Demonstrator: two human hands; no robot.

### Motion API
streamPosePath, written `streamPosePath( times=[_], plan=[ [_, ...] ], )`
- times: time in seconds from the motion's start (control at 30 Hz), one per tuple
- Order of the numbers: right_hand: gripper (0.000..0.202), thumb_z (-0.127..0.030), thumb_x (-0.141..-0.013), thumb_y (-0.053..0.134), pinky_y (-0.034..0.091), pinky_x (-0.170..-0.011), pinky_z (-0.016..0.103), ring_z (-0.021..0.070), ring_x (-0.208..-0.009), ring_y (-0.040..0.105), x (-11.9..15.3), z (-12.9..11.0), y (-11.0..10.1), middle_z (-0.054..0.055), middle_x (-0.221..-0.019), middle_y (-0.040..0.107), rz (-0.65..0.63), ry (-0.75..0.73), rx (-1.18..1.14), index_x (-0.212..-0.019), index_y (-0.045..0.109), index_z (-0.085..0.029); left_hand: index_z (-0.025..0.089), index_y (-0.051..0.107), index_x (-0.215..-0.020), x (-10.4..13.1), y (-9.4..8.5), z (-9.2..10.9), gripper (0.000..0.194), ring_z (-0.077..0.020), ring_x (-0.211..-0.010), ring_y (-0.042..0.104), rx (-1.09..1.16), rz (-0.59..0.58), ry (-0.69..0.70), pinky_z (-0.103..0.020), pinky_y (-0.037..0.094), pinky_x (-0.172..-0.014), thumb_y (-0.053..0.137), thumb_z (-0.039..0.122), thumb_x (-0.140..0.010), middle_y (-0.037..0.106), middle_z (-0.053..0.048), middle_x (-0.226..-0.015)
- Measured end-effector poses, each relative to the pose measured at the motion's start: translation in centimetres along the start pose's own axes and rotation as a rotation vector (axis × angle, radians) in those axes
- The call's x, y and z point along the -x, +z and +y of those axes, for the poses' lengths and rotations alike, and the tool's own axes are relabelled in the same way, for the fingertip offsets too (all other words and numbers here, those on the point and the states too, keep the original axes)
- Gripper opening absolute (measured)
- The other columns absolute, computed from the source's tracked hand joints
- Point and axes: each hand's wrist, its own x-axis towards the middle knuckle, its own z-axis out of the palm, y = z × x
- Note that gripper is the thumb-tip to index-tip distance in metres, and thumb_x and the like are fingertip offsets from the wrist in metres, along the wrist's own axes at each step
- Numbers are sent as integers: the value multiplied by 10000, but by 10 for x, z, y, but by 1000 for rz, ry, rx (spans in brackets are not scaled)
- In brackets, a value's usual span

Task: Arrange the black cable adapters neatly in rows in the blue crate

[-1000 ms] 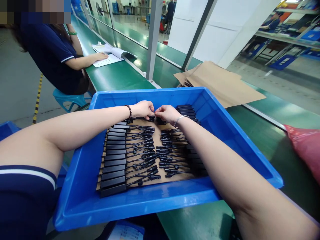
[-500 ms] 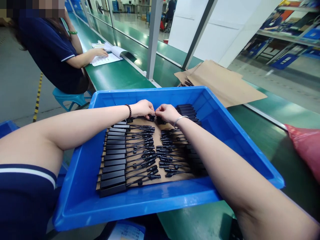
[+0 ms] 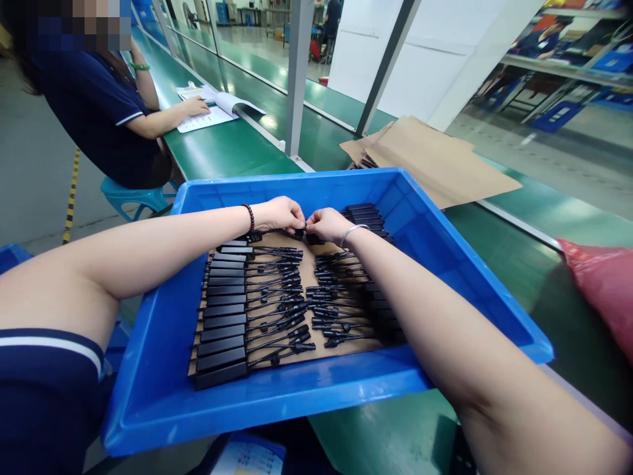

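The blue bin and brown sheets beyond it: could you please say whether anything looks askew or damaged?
The brown sheets lie fanned with corners misaligned, so that stack looks askew. In the blue bin, some cable ends cross their neighbours; I see no damage.

The single camera sits on the person's head and looks forward and down, from quite near above the blue bin (image 3: 277, 396), which fills the middle of the view. At ten o'clock it takes in a seated person (image 3: 93, 112); at two o'clock, the blurred shelf (image 3: 554, 69) seems well away.
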Motion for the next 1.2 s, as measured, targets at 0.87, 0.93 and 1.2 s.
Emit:
streamPosePath(
  times=[0.87,0.93,1.2],
  plan=[
    [124,-88,-630,585,350,-515,188,64,-504,430,-1,-2,-21,8,-584,530,88,35,22,-744,633,-87,216,628,-743,13,-3,1,161,-119,-611,498,-1099,-286,236,-210,321,-533,547,204,-605,612,8,-711],
    [124,-89,-630,582,346,-509,192,65,-498,425,-1,-2,-21,4,-572,520,90,32,20,-744,633,-89,224,642,-743,13,-2,2,159,-132,-664,515,-1129,-281,267,-214,332,-556,566,240,-604,614,0,-754],
    [114,-79,-653,567,346,-507,192,66,-509,422,0,-3,-20,6,-588,522,12,3,-27,-753,621,-90,207,607,-955,26,12,5,322,-190,-748,570,-1233,-260,303,-256,402,-642,549,236,-639,620,-69,-859]
  ],
)
